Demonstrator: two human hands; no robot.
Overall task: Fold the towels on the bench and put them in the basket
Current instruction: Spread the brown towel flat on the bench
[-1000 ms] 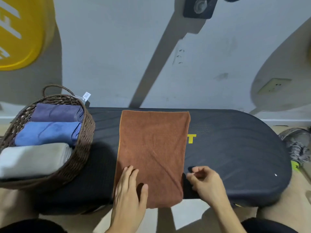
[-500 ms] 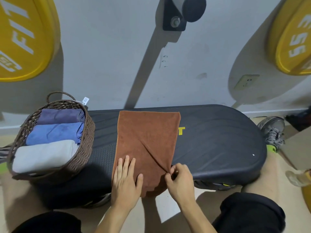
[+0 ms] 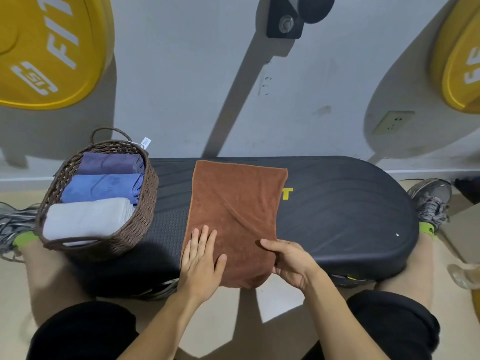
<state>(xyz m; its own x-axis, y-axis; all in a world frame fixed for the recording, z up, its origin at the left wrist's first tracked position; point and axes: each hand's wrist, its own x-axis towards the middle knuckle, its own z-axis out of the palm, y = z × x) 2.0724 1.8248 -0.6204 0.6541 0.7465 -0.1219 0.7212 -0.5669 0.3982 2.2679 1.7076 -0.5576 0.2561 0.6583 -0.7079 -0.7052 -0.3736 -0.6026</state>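
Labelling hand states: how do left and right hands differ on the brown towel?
The left hand lies flat, fingers straight, pressing the brown towel onto the bench; the right hand curls round the towel's near right edge, gripping it. The left hand sits near the towel's left edge, the right hand at its right edge. Both touch the near end, which hangs over the bench edge.

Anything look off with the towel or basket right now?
Only the brown towel: its near end hangs off the bench edge, with a diagonal crease. The basket holds three folded towels neatly.
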